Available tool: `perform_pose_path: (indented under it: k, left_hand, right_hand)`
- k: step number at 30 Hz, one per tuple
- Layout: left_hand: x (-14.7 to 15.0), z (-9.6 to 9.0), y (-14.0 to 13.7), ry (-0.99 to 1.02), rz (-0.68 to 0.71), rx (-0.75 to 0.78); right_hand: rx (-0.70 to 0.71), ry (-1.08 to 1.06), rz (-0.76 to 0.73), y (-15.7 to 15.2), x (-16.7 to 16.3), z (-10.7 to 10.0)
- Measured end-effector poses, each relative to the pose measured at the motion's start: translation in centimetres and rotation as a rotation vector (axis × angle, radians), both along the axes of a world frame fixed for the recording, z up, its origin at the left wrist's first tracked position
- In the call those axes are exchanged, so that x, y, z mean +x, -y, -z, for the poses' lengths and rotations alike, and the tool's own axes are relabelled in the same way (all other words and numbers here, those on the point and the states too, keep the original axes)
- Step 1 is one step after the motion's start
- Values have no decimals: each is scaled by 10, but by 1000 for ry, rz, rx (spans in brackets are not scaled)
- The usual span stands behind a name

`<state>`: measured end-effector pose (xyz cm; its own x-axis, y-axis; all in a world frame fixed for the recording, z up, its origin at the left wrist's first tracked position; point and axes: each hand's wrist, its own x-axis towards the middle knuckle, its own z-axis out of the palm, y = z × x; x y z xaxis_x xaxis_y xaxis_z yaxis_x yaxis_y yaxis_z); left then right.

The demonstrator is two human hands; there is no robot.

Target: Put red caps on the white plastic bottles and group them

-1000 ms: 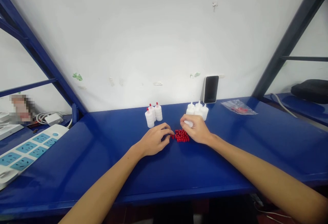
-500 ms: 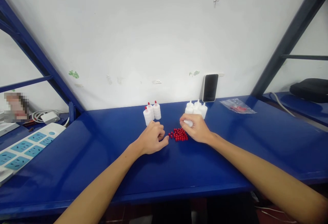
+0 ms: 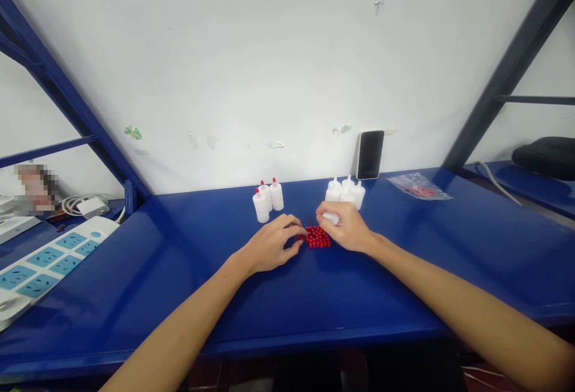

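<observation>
No text, label, brand or number is readable on any thing here; all surfaces are too small or plain.

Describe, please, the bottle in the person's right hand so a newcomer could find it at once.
On the blue table, find the pile of red caps. Just right of it, the right hand grips a small white bottle. Unlike the standing bottles behind, it is held.

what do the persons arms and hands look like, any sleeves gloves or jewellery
Both arms are bare from the bottom edge of the picture up to the hands, with no sleeve in view. The left hand and the right hand wear no gloves. No ring, watch or wristband shows on either wrist, and no markings are visible.
</observation>
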<state>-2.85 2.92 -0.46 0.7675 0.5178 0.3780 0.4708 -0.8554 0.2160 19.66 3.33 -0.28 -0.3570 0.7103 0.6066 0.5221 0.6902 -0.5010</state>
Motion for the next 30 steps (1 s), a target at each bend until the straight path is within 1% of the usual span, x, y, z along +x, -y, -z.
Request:
perform_pose_path:
  k: [6,11,22,30]
  left_hand:
    - [1,6,-4,2,44,-32]
    - [2,8,-4,-3,61,-39]
    - [0,9,-6,-24,107,29]
    - [1,7,-6,4,72,7]
  right_hand:
    - [10,2,11,0,1,0]
    - [-10,16,-4,1,1,-1]
    - [15,13,11,-1,2,0]
    - [17,17,5,-1,3,0]
